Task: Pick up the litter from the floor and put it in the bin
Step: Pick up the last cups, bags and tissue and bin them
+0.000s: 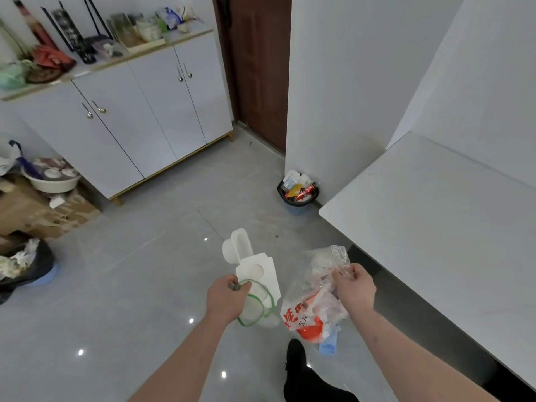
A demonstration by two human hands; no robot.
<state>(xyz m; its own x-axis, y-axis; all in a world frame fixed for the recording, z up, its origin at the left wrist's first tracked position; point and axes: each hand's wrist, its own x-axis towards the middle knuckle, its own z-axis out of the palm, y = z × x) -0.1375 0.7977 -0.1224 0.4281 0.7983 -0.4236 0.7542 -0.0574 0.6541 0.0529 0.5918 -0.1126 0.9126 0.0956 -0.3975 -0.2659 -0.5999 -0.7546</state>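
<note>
My left hand grips white card packaging with a green-rimmed clear plastic piece, and my right hand pinches a bunch of crumpled clear and orange plastic bags. I judge this the carrying step. Next I must walk to the small, already heaped blue bin by the wall and drop both loads carefully.

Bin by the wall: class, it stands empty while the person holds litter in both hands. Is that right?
Not quite. The head view shows the bin already full of litter. The rest holds: the left hand grips white packaging, and the right hand grips plastic bags.
</note>
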